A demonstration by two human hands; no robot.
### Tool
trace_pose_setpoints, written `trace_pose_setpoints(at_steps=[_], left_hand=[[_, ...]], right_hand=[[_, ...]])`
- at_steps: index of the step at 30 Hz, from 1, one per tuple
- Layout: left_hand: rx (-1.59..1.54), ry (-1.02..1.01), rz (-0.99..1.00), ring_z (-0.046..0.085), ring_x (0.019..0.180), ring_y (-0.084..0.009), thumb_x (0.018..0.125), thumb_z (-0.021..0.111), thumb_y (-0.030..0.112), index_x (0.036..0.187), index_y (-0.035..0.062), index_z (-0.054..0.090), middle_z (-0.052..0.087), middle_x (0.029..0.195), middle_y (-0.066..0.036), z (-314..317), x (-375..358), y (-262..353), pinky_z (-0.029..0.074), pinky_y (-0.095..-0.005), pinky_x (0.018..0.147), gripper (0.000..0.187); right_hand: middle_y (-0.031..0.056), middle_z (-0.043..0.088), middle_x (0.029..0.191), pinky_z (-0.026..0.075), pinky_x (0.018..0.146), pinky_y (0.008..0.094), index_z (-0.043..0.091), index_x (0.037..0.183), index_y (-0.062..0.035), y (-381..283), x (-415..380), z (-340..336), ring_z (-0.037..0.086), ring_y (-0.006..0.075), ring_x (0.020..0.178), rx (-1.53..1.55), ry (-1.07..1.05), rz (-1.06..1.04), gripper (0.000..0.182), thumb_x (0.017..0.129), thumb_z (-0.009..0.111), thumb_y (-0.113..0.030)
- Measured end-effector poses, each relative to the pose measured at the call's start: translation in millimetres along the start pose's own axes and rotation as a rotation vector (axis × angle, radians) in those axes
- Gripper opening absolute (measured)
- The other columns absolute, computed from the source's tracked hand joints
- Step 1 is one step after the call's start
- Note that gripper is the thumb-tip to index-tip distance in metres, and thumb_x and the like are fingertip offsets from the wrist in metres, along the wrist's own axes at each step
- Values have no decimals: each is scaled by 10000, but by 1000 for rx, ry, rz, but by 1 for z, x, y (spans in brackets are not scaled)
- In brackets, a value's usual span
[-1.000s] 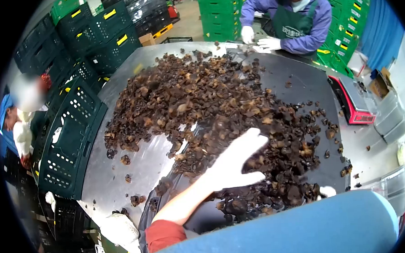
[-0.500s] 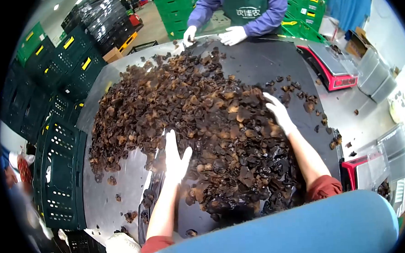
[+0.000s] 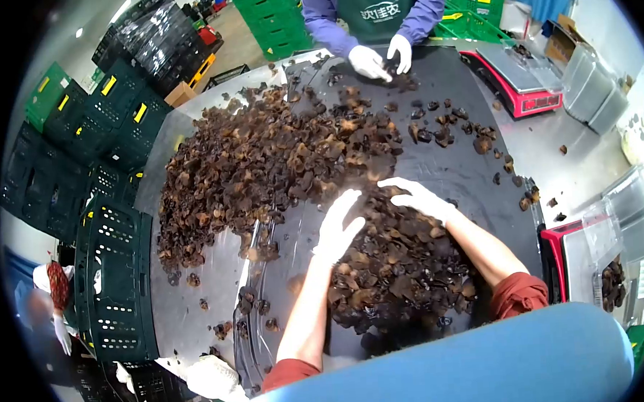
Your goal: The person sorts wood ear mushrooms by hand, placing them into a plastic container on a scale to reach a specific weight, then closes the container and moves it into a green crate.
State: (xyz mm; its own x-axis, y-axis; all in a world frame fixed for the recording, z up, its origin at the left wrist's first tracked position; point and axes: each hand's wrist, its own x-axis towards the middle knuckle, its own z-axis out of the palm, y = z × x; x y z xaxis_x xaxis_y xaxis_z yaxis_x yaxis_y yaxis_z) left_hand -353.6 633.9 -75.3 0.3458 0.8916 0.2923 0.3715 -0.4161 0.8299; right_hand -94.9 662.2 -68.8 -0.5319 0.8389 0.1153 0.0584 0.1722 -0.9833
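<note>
Dark brown wood ear mushrooms lie on the table in two heaps, a near heap (image 3: 402, 273) close to my body and a larger far heap (image 3: 254, 157). My left hand (image 3: 339, 228), in a white glove, rests against the left side of the near heap with its fingers spread and thumb apart. At the heap's far side, my right hand (image 3: 420, 199), also gloved in white, curves over the pieces with its fingers apart. Neither hand grips a piece that I can see.
Across the table, a co-worker in a green apron (image 3: 374, 9) has both gloved hands over some pieces. Red-framed scales (image 3: 539, 102) and clear plastic boxes (image 3: 596, 88) stand at the right. Dark green crates (image 3: 115, 281) line the left. Loose pieces (image 3: 483, 141) lie right of the far heap.
My hands have moved closer together, drawing the near heap toward me and apart from the far one. A bare strip of table now shows between. The co-worker's hands have shifted right.
</note>
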Motion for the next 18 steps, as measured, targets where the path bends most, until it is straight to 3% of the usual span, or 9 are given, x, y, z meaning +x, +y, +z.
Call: trace_pose_setpoints(at_steps=[5, 7, 9, 14, 18], left_hand=[[-107, -172, 38, 421, 1322, -301, 865, 677, 289, 1366, 117, 503, 466, 1423, -132, 44, -20, 32, 328, -419, 1106, 558], [-90, -214, 76, 425, 1316, -312, 863, 676, 301, 1368, 126, 503, 456, 1432, -126, 62, -28, 44, 335, -422, 1099, 562], [-233, -257, 65, 423, 1312, -318, 860, 672, 310, 1354, 121, 514, 451, 1426, -148, 81, -37, 50, 345, -429, 1091, 553], [21, -421, 212, 419, 1313, -329, 864, 663, 319, 1381, 143, 481, 437, 1429, -157, 98, -48, 94, 347, -438, 1089, 575], [-37, -538, 200, 370, 1347, -324, 873, 653, 358, 1409, 120, 439, 404, 1453, -148, 107, -69, 131, 307, -432, 1120, 625]], right_hand=[[95, 520, 1356, 302, 1105, 397, 503, 1337, -89, -20, -81, -2, 439, 224, 1286, -147, 55, 101, 503, 873, 629, -237], [89, 525, 1349, 297, 1107, 391, 511, 1322, -88, -19, -113, -5, 437, 226, 1288, -91, 69, 46, 497, 864, 644, -227], [92, 533, 1330, 308, 1099, 389, 515, 1309, -76, -30, -146, -5, 449, 223, 1275, -119, 114, 190, 493, 861, 653, -229], [99, 555, 1273, 345, 1060, 370, 524, 1274, -55, -47, -203, -5, 483, 213, 1217, -118, 148, 226, 469, 858, 656, -226], [105, 560, 1251, 363, 1046, 361, 530, 1261, -56, -60, -234, 4, 496, 215, 1198, -138, 136, 175, 436, 865, 653, -190]])
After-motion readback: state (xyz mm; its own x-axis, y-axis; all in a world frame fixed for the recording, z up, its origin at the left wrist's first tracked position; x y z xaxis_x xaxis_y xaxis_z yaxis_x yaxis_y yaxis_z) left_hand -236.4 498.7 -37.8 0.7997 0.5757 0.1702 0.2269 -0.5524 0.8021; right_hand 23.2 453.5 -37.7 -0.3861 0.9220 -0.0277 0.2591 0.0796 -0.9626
